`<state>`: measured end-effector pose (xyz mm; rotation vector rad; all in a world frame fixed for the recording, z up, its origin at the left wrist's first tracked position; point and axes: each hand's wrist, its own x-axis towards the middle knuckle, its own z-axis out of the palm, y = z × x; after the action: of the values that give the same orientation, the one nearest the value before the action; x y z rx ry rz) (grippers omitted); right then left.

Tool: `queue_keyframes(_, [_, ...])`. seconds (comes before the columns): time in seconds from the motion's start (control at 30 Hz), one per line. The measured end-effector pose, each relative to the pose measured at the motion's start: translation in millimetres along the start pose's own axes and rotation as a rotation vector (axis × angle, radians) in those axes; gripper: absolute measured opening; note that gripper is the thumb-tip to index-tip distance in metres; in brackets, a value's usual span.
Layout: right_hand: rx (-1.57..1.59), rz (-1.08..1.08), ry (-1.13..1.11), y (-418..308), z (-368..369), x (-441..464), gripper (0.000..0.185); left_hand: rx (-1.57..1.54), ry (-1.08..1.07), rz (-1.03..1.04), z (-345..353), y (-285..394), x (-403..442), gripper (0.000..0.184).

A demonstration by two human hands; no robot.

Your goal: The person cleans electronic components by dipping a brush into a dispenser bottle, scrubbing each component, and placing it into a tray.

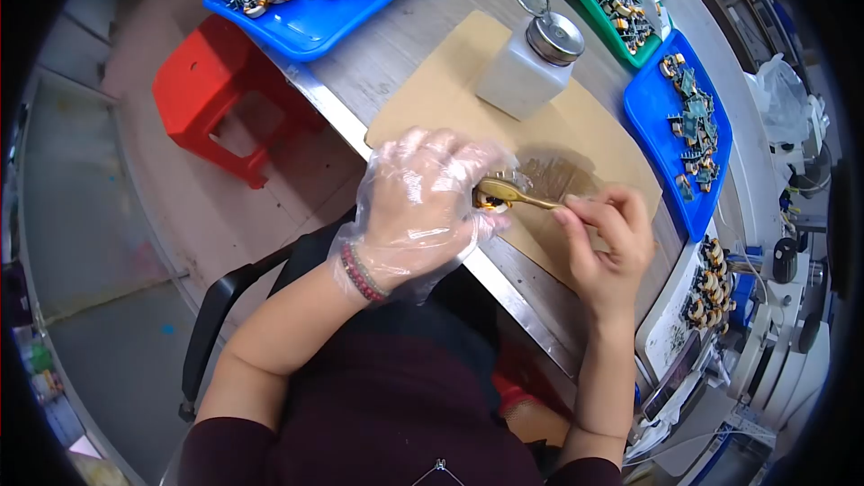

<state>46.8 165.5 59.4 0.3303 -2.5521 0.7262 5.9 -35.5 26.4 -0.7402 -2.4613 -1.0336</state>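
Observation:
My left hand (427, 198), in a clear plastic glove, is closed around a small component (491, 202) with dark and yellow parts, mostly hidden by the fingers. My bare right hand (612, 238) pinches the thin handle of a gold-coloured brush (517, 193). The brush's head lies against the component, between my left thumb and fingers. Both hands are over the near edge of a brown cardboard sheet (441, 81), beside a dark wet patch (562, 178). Behind them stands a white bottle (526, 76) with a metal top and its lid flipped up.
Blue trays (310, 36) (641, 112) and a green tray (643, 56) hold many small circuit boards with coils. More coils lie in a white tray (657, 342) at the right. A red stool (211, 81) stands left of the table. White equipment (792, 364) is at the far right.

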Motion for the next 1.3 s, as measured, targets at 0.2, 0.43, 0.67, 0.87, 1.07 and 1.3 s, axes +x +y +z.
queue_keyframes(0.2, [-0.075, 0.212, 0.147, 42.3, -24.1, -12.1, 0.009, -0.077, -0.074, -0.047, -2.6, 2.0, 3.0, 0.040])
queue_keyframes(0.43, [-0.085, 0.141, 0.007, 37.1, -7.7, -10.2, 0.013, -0.069, -0.061, -0.036, 1.9, -1.0, 1.1, 0.039])
queue_keyframes(0.67, [0.051, -0.018, -0.007, 13.2, 9.7, -2.7, 0.010, -0.054, -0.121, -0.041, -0.9, -1.5, 1.5, 0.041])
queue_keyframes(0.87, [0.050, 0.122, 0.125, 31.3, -14.2, -9.9, 0.011, -0.061, -0.082, -0.043, 3.0, -4.1, 2.6, 0.040])
queue_keyframes(1.07, [0.025, 0.396, 0.120, 55.9, -12.4, -9.0, 0.008, -0.037, -0.056, 0.010, 5.4, -5.6, 0.3, 0.043])
queue_keyframes(1.3, [0.037, 0.129, -0.004, 31.4, 6.6, -14.3, 0.010, -0.012, -0.052, 0.008, 5.4, -4.8, -0.3, 0.044])
